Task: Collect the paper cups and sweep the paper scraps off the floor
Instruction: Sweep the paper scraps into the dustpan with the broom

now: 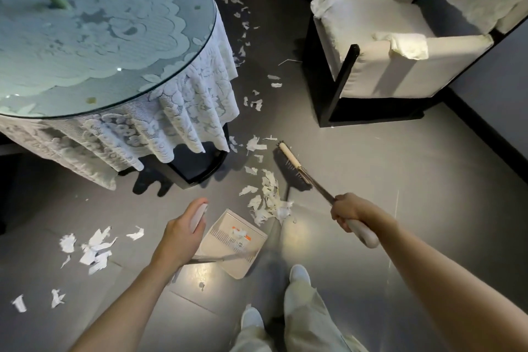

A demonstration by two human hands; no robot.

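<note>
Scraps (268, 200): heaped between broom (290, 167) and dustpan (233, 240).
Left hand (183, 233): clamped on dustpan handle.
Right hand (350, 210): clamped on broom handle.

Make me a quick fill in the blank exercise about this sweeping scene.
1. The right hand grips the long handle of the dark-bristled ____.
2. The left hand holds the beige plastic ____ by its handle.
3. The heap of torn white paper scraps lies on the grey ____.
Missing: broom; dustpan; floor.
</note>
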